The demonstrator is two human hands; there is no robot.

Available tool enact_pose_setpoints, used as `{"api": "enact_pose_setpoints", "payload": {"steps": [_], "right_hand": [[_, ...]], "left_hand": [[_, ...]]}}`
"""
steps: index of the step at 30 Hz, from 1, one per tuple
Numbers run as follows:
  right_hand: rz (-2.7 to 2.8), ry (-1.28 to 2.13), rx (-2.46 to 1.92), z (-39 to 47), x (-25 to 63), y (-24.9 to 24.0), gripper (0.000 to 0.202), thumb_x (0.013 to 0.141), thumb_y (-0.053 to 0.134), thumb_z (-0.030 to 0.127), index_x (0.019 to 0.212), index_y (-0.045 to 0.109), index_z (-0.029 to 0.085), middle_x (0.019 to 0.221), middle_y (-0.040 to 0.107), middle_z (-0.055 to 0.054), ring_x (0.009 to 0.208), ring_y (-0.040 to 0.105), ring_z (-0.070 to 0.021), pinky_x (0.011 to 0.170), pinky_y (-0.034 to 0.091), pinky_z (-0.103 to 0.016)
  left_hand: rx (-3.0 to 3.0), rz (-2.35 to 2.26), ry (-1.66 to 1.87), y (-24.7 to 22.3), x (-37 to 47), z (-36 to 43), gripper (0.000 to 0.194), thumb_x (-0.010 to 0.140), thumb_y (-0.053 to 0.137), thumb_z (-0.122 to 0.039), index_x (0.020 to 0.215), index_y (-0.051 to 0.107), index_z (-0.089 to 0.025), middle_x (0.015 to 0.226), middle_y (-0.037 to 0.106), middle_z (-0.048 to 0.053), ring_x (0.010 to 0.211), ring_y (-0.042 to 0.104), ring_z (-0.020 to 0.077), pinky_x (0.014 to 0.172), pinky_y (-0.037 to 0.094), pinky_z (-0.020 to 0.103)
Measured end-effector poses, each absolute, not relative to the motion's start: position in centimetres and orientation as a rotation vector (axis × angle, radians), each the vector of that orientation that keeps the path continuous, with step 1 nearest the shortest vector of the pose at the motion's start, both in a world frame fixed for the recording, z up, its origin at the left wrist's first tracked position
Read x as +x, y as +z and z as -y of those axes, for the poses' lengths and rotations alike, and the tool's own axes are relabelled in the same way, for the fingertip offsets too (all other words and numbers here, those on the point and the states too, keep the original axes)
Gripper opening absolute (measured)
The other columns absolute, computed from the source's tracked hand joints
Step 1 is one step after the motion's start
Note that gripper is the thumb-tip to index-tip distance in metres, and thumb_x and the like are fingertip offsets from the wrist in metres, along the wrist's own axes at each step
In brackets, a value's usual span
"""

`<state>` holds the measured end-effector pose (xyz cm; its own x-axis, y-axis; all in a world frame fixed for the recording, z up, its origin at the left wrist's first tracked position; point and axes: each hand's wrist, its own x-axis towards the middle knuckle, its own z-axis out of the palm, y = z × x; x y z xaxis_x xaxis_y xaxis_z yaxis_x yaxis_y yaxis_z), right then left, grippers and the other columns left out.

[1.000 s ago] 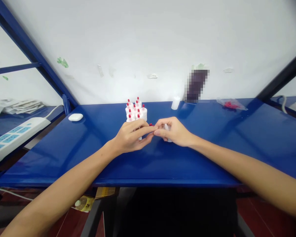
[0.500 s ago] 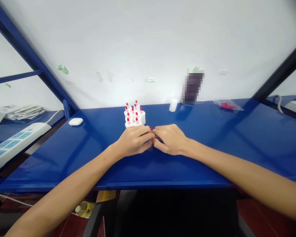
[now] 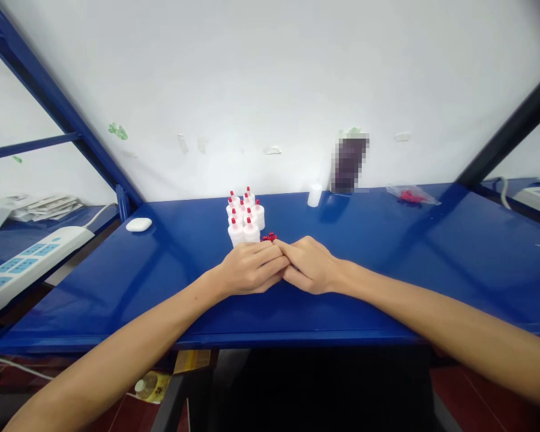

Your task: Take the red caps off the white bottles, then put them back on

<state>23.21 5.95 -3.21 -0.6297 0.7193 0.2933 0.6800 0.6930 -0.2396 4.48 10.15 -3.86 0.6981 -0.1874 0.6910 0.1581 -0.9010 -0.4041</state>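
My left hand [image 3: 255,267] and my right hand [image 3: 308,264] meet over the blue table [image 3: 364,240], fingers bent and pressed together. Whatever lies between them is hidden by the fingers. Just beyond my fingertips is a small pile of red caps [image 3: 270,237], partly covered by the hands. Behind my left hand stands a tight group of several white squeeze bottles [image 3: 252,233] with pointed red tips, all upright.
A white bottle without a red tip [image 3: 314,195] stands near the wall, beside a blurred dark object [image 3: 349,165]. At the right lies a clear bag of red pieces [image 3: 411,195]. A white rounded case [image 3: 139,224] and a power strip [image 3: 36,267] are at the left.
My hands have come slightly nearer to me and closer together, the fingers now overlapping. More of the red caps and the front bottles shows. The view has shifted a little.
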Motion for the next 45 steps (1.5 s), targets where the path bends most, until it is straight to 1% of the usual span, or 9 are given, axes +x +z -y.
{"api": "enact_pose_setpoints", "payload": {"steps": [6,11,15,20,24,31,36,42,45], "right_hand": [[2.411,0.269,-1.053,-6.8,23.7,-3.3,0.046,0.095,0.042,0.051,0.122,0.051,0.015,0.070,0.065,-0.001,0.059,0.056,-0.0177,0.059,0.033,-0.027],[2.470,-0.052,-1.463,-7.7,24.0,-3.6,0.030,0.099,0.041,0.036,0.115,0.060,0.020,0.080,0.072,-0.004,0.064,0.062,-0.0191,0.057,0.025,-0.029],[2.529,-0.218,-1.541,-8.5,24.3,-4.0,0.032,0.098,0.039,0.026,0.123,0.059,0.022,0.096,0.074,-0.007,0.074,0.066,-0.0211,0.055,0.022,-0.031],[2.574,-0.210,-1.516,-8.7,24.4,-4.1,0.037,0.100,0.037,0.026,0.131,0.060,0.025,0.099,0.073,-0.007,0.081,0.068,-0.0222,0.056,0.026,-0.031],[2.569,-0.180,-1.539,-8.9,24.4,-4.1,0.037,0.102,0.038,0.028,0.131,0.060,0.025,0.103,0.074,-0.007,0.083,0.070,-0.0230,0.057,0.030,-0.031],[2.486,-0.083,-1.656,-9.9,25.2,-4.2,0.028,0.101,0.044,0.035,0.117,0.065,0.027,0.106,0.076,-0.006,0.090,0.071,-0.0252,0.060,0.035,-0.030],[2.531,-0.015,-1.543,-9.8,25.6,-3.8,0.033,0.101,0.044,0.037,0.129,0.060,0.031,0.111,0.076,-0.005,0.094,0.070,-0.0249,0.064,0.037,-0.029],[2.574,0.042,-1.420,-9.1,25.2,-3.4,0.030,0.098,0.048,0.041,0.118,0.068,0.030,0.098,0.076,-0.003,0.082,0.069,-0.0219,0.060,0.032,-0.029],[2.594,0.074,-1.375,-9.2,25.0,-3.6,0.027,0.097,0.051,0.039,0.110,0.071,0.027,0.099,0.075,-0.004,0.081,0.067,-0.0207,0.060,0.031,-0.028]], "left_hand": [[-2.494,0.114,-1.043,-2.0,2.6,-11.4,0.019,0.099,0.046,-0.025,0.082,0.053,-0.018,0.071,0.061,0.003,0.062,0.053,0.0147,0.055,0.043,0.028],[-2.519,0.297,-0.854,-0.2,0.3,-13.0,0.032,0.093,0.050,-0.024,0.062,0.046,-0.020,0.058,0.048,-0.001,0.053,0.042,0.0127,0.050,0.032,0.029],[-2.646,0.421,-0.658,-0.3,-0.1,-13.6,0.034,0.090,0.049,-0.023,0.057,0.048,-0.018,0.055,0.048,-0.002,0.050,0.043,0.0110,0.050,0.032,0.028],[-2.672,0.441,-0.610,-1.1,0.2,-13.6,0.033,0.089,0.052,-0.031,0.059,0.053,-0.017,0.055,0.053,-0.002,0.048,0.046,0.0102,0.047,0.030,0.027],[-2.640,0.395,-0.712,-1.1,0.5,-13.3,0.031,0.091,0.051,-0.028,0.062,0.054,-0.017,0.055,0.054,-0.002,0.047,0.046,0.0096,0.047,0.031,0.025],[-2.585,0.341,-0.899,-1.7,1.7,-12.4,0.020,0.091,0.050,-0.020,0.073,0.060,-0.018,0.060,0.056,-0.002,0.052,0.050,0.0105,0.051,0.038,0.025],[-2.527,0.336,-1.057,-2.1,2.3,-12.0,0.015,0.090,0.054,-0.019,0.077,0.062,-0.018,0.064,0.059,0.000,0.054,0.049,0.0111,0.053,0.040,0.025],[-2.515,0.315,-1.087,-2.0,2.5,-11.6,0.015,0.089,0.054,-0.019,0.076,0.061,-0.018,0.064,0.058,0.000,0.055,0.048,0.0115,0.052,0.038,0.025],[-2.539,0.350,-1.039,-2.1,2.5,-11.6,0.014,0.090,0.053,-0.020,0.080,0.062,-0.018,0.066,0.059,0.000,0.057,0.049,0.0120,0.054,0.039,0.025]]}}
